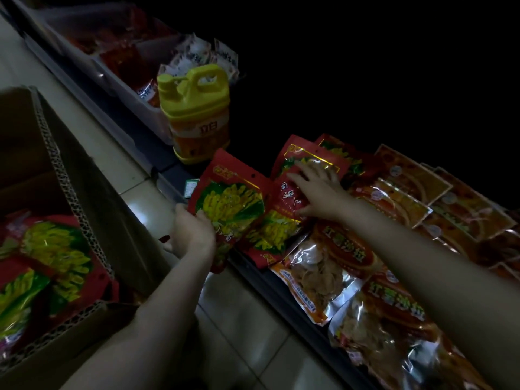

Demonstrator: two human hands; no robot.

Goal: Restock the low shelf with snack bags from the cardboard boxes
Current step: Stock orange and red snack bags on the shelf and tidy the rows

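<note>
My left hand (192, 232) grips a red snack bag (230, 198) with a yellow and green picture, held by its lower edge over the front lip of the low shelf (253, 270). My right hand (318, 190) lies with fingers spread on other red snack bags (292, 198) lying on the shelf. An open cardboard box (84, 192) at the left holds more of the same red bags (50, 263).
A yellow detergent jug (194, 108) stands on the shelf behind the bags. Orange chip bags (332, 266) and flat orange packets (416, 192) fill the shelf to the right. A white bin (135, 94) with red packets sits further back. Pale floor tiles (239, 319) run between box and shelf.
</note>
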